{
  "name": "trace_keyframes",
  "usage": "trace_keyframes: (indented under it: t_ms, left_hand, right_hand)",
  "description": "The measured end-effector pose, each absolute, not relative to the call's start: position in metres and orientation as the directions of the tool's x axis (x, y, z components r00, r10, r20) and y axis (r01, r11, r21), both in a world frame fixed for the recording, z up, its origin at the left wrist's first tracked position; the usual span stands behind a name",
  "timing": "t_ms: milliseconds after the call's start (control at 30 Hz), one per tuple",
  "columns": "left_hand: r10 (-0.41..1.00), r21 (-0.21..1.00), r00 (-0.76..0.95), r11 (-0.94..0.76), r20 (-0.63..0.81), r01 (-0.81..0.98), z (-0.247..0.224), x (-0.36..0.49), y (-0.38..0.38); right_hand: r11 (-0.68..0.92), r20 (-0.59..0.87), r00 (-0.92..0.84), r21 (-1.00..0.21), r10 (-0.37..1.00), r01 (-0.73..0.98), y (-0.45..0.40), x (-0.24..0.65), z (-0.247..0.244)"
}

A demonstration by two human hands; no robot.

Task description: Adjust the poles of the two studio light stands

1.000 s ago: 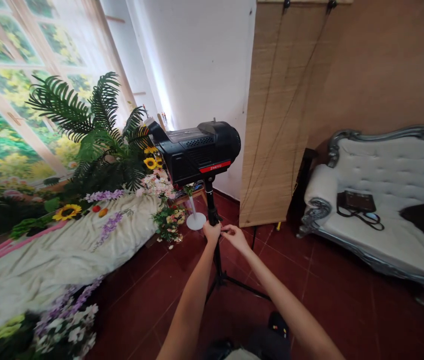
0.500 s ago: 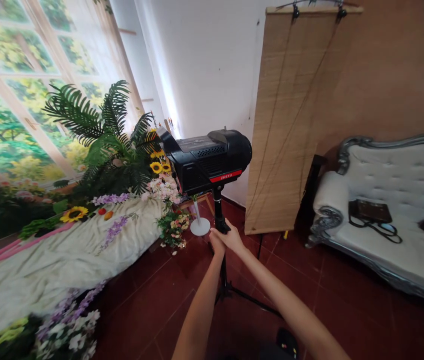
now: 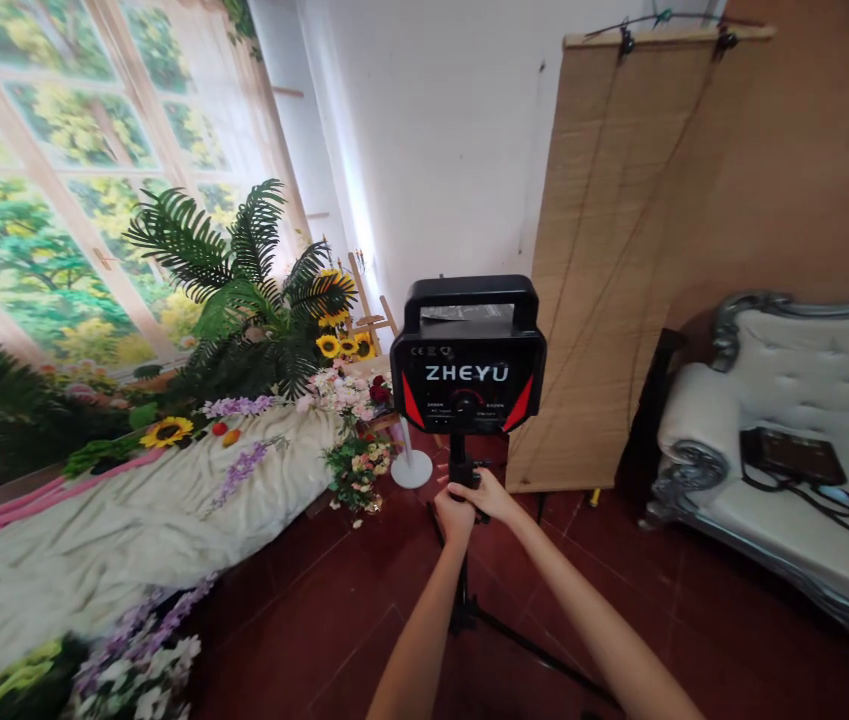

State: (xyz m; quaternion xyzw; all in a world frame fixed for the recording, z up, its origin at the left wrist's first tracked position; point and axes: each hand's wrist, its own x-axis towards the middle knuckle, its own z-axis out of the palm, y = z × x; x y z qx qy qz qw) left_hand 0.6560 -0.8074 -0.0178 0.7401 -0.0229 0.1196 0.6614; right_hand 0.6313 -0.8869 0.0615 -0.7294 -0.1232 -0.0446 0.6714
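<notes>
A black ZHEYU lamp [image 3: 469, 365] sits on top of a black light stand [image 3: 463, 575], its labelled back panel with red corners facing me and a handle above. My left hand [image 3: 455, 512] is wrapped round the stand's pole just under the lamp. Against it, my right hand [image 3: 490, 496] grips the same part of the pole at the collar, its fingers partly hidden behind the pole. The stand's legs spread over the red tiled floor.
Left, a cream cloth [image 3: 274, 500] carries flowers and fruit beside a palm plant [image 3: 244, 290]. A white round base [image 3: 411, 468] stands behind the lamp. A bamboo blind [image 3: 589, 250] hangs at the back; a white sofa [image 3: 791, 370] with a brown bag [image 3: 791, 455] is right.
The lamp has turned from a side view to show its back panel. Both hands stay on the pole, and the view has shifted slightly left.
</notes>
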Motion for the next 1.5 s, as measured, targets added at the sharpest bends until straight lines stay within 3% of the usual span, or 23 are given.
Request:
trace_keyframes:
  t_ms: [167, 333, 567, 767, 1000, 1233, 1500]
  left_hand:
    - [0.125, 0.974, 0.967, -0.05, 0.224, -0.219, -0.018, 0.659, -0.807]
    - [0.067, 0.969, 0.969, -0.079, 0.239, -0.234, -0.022, 0.66, -0.806]
    - [0.049, 0.961, 0.96, -0.045, 0.275, -0.273, -0.012, 0.652, -0.803]
    - [0.042, 0.972, 0.972, -0.055, 0.23, -0.228, -0.002, 0.647, -0.802]
    - [0.075, 0.98, 0.981, -0.106, 0.178, -0.169, 0.002, 0.644, -0.799]
    - [0.054, 0.987, 0.989, -0.09, 0.14, -0.135, 0.005, 0.644, -0.8]
    - [0.053, 0.986, 0.988, -0.09, 0.144, -0.139, 0.005, 0.644, -0.8]
  right_hand:
    - [-0.128, 0.225, 0.972, -0.968, -0.07, 0.214, -0.872, 0.637, 0.043]
    - [-0.141, 0.209, 0.93, -0.975, -0.303, 0.173, -0.859, 0.635, 0.046]
    - [-0.212, 0.321, 0.843, -0.945, -0.433, 0.25, -0.846, 0.633, 0.072]
    - [-0.241, 0.38, 0.827, -0.922, -0.415, 0.303, -0.846, 0.639, 0.133]
    - [-0.182, 0.454, 0.844, -0.89, -0.286, 0.417, -0.849, 0.649, 0.189]
    - [-0.246, 0.465, 0.809, -0.884, -0.36, 0.398, -0.847, 0.648, 0.191]
    - [-0.246, 0.472, 0.826, -0.878, -0.307, 0.41, -0.852, 0.641, 0.187]
